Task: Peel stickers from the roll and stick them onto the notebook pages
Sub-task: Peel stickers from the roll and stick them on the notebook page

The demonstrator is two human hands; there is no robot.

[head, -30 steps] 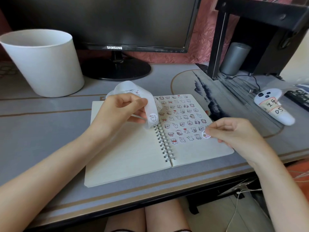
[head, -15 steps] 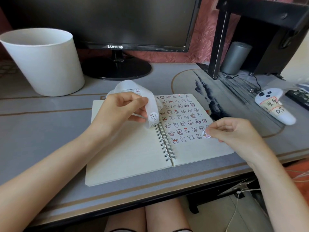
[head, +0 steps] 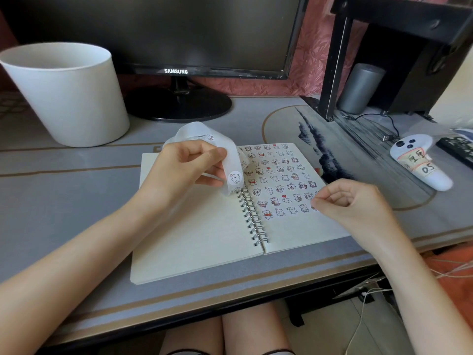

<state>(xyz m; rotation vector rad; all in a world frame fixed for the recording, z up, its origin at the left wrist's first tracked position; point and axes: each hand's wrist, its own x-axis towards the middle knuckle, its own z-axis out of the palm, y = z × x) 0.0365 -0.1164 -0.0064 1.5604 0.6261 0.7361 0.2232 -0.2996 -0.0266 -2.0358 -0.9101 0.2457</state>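
right hand (head: pixel 353 201): fingertips move down and slightly left, closer to the right page edge of notebook (head: pixel 204 239) | sticker (head: pixel 313 208): plainly visible at fingertips before, now mostly covered, only a sliver shows | fingers curl tighter

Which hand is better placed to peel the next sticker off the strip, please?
Likely the right hand: the left hand grips the strip, its next sticker facing the notebook's right page, where the right hand is.
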